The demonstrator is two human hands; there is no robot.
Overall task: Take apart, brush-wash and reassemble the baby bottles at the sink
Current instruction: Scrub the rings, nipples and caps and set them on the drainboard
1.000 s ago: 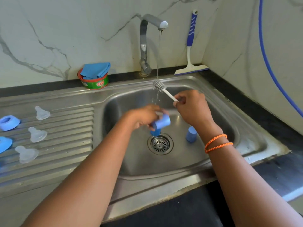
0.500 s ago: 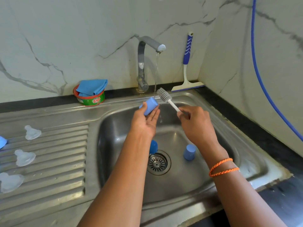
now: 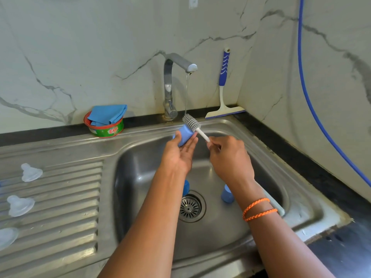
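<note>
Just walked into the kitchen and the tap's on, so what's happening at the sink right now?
A person is washing baby bottle parts. The left hand holds a small blue bottle up by the stream from the tap, while the right hand grips a bottle brush whose bristled head sits at the bottle's end. Two more blue bottles stand in the sink basin near the drain. Three clear teats lie on the drainboard.

Teats (image 3: 31,172) lie on the drainboard (image 3: 60,197) to my left; two cups (image 3: 226,194) flank the drain (image 3: 190,206) in the sink (image 3: 281,173); tap (image 3: 170,85) behind.
</note>
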